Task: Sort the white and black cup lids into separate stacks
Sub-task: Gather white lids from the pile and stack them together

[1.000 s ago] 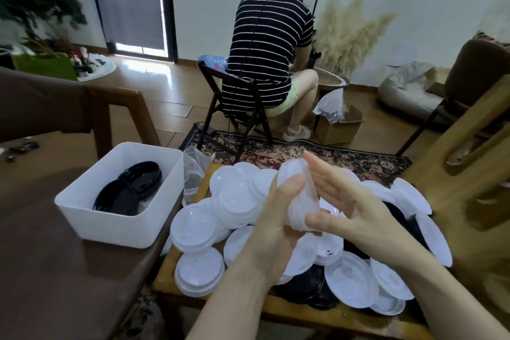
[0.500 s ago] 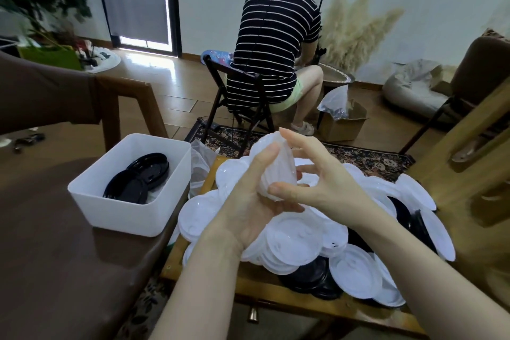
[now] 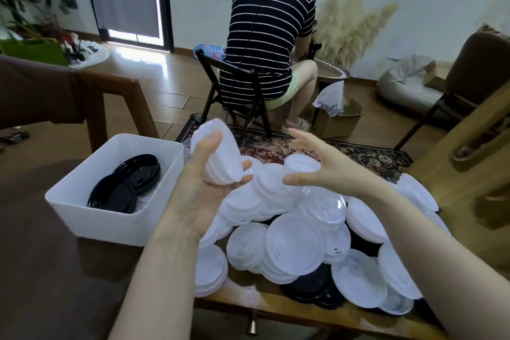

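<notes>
My left hand (image 3: 198, 190) grips a nested stack of white lids (image 3: 219, 156), held on its side above the pile, thumb on top and fingers curled under it. To its right, my right hand (image 3: 325, 171) hovers with fingers spread, holding nothing, just above the heap. Several loose white lids (image 3: 296, 246) cover the low wooden table (image 3: 317, 315), with black lids (image 3: 309, 288) partly buried beneath them. A white plastic bin (image 3: 91, 218) on the left holds black lids (image 3: 124, 188).
A person in a striped shirt sits on a folding chair (image 3: 234, 91) beyond the table, back turned. A brown surface (image 3: 41, 270) carries the bin. A wooden chair frame (image 3: 469, 152) stands at the right. A cardboard box (image 3: 339, 121) sits on the floor.
My right hand has let go of the white stack and drawn off to the right with its fingers spread. My left hand has tipped the stack and keeps hold of it alone.
</notes>
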Demonstrator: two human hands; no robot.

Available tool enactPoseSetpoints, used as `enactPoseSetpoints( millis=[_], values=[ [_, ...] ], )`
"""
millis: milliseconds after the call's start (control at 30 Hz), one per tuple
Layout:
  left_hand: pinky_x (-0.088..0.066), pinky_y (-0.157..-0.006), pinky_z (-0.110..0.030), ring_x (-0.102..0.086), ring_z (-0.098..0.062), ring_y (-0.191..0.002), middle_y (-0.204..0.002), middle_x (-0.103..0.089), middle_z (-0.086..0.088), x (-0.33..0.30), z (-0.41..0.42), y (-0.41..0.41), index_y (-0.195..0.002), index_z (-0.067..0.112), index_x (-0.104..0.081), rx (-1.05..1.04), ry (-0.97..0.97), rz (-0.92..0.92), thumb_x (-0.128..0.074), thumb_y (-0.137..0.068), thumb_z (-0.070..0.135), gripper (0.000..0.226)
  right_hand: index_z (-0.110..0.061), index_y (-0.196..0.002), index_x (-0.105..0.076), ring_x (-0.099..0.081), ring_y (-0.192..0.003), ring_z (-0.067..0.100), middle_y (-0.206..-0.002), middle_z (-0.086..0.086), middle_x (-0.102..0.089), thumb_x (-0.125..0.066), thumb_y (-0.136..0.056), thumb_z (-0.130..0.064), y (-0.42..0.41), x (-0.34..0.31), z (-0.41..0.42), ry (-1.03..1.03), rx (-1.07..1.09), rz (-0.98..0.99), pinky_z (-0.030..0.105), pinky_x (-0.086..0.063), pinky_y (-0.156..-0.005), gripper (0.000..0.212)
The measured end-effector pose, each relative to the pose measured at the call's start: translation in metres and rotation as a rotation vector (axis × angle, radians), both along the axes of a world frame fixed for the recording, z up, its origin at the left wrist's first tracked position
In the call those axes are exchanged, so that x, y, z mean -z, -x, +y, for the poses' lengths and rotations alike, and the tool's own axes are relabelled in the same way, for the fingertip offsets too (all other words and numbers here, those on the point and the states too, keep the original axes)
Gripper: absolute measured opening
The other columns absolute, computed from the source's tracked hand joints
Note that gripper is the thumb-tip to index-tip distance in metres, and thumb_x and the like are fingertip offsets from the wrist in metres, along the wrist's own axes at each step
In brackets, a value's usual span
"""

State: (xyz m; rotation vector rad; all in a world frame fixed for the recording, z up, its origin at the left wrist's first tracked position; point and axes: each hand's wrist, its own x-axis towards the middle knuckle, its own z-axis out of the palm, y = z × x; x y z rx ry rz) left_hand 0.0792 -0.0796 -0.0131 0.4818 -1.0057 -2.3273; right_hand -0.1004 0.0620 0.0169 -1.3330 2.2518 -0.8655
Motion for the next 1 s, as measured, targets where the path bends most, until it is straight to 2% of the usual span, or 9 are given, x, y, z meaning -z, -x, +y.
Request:
enactPoseSetpoints(
  millis=[67,133,267,333,500,700,833,933,1000],
  values=[
    [-0.06,-0.071,-0.04,-0.071,-0.036,-0.103,-0.132,-0.058,-0.018,0.004,-0.001,-0.001,-0.135,0.015,-0.053,-0.018,-0.108,0.009,-0.083,-0.057,0.046,0.089,-0.04,-0.151,-0.019,-0.025,-0.142,0.003,-0.156,-0.012,-0.029,-0.079,-0.069,-0.051,0.004,0.011,-0.005,-0.107,-0.023,-0.01,0.034,-0.026,-0.116,0.103],
    [-0.061,-0.071,-0.043,-0.066,-0.04,-0.109,-0.136,-0.054,-0.018,0.008,0.0,-0.001,-0.136,0.016,-0.053,-0.045,-0.183,0.021,-0.085,-0.07,0.043,0.079,-0.04,-0.153,-0.012,-0.017,-0.147,0.008,-0.159,-0.015,-0.019,-0.079,-0.066,-0.055,0.005,0.024,-0.012,-0.21,-0.031,-0.016,0.037,-0.02,-0.12,0.111],
    [-0.062,-0.076,-0.044,-0.064,-0.04,-0.112,-0.134,-0.056,-0.017,0.012,0.001,0.001,-0.137,0.018,-0.054,-0.035,-0.224,0.004,-0.069,-0.073,0.046,0.071,-0.041,-0.153,-0.005,-0.007,-0.149,0.022,-0.16,-0.01,-0.016,-0.079,-0.066,-0.06,0.007,0.043,-0.021,-0.323,-0.03,0.098,0.045,-0.008,-0.121,0.117],
    [-0.063,-0.073,-0.043,-0.066,-0.039,-0.11,-0.13,-0.06,-0.017,0.013,0.003,0.001,-0.132,0.017,-0.057,-0.006,-0.225,-0.014,-0.067,-0.072,0.05,0.069,-0.042,-0.153,-0.008,-0.006,-0.148,0.022,-0.158,-0.007,-0.021,-0.078,-0.071,-0.055,0.005,0.045,-0.021,-0.303,-0.007,0.173,0.043,-0.003,-0.118,0.108],
    [-0.062,-0.062,-0.039,-0.072,-0.037,-0.093,-0.128,-0.065,-0.02,0.016,0.009,0.006,-0.132,0.014,-0.058,0.057,-0.233,-0.016,-0.062,-0.073,0.06,0.075,-0.049,-0.148,-0.018,-0.017,-0.144,0.011,-0.151,-0.014,-0.031,-0.074,-0.058,-0.069,0.0,0.031,-0.009,-0.062,0.045,0.247,0.037,-0.002,-0.115,0.108],
    [-0.06,-0.058,-0.037,-0.071,-0.04,-0.091,-0.13,-0.062,-0.025,0.016,0.017,0.007,-0.132,0.012,-0.059,0.129,-0.29,0.032,-0.062,-0.071,0.064,0.08,-0.044,-0.142,-0.028,-0.032,-0.134,0.008,-0.139,-0.014,-0.035,-0.082,-0.075,-0.036,-0.018,0.007,0.012,0.205,0.002,0.194,0.038,-0.025,-0.115,0.086],
    [-0.061,-0.062,-0.038,-0.071,-0.038,-0.093,-0.127,-0.063,-0.029,0.015,0.025,0.009,-0.13,0.01,-0.06,0.176,-0.258,0.034,-0.06,-0.072,0.065,0.08,-0.025,-0.148,-0.024,-0.029,-0.13,-0.006,-0.139,-0.01,-0.03,-0.083,-0.075,-0.017,-0.02,0.001,0.02,0.401,0.058,0.202,0.003,-0.024,-0.103,0.094],
    [-0.059,-0.078,-0.042,-0.067,-0.035,-0.103,-0.122,-0.067,-0.02,0.017,0.038,0.016,-0.118,0.011,-0.071,0.211,-0.191,0.084,-0.06,-0.082,0.058,0.06,-0.014,-0.148,-0.026,-0.021,-0.142,0.003,-0.149,0.0,-0.026,-0.075,-0.076,-0.001,-0.031,0.007,0.014,0.458,-0.103,0.442,0.018,-0.022,-0.115,0.088],
    [-0.051,-0.097,-0.047,-0.06,-0.033,-0.12,-0.131,-0.064,-0.018,0.019,0.045,0.02,-0.122,0.011,-0.07,0.228,-0.187,0.13,-0.062,-0.088,0.053,0.055,-0.009,-0.149,-0.026,-0.015,-0.149,0.013,-0.157,0.006,-0.02,-0.056,-0.074,0.017,-0.044,0.01,0.011,0.437,-0.214,0.475,0.027,-0.02,-0.118,0.085]
  ],
)
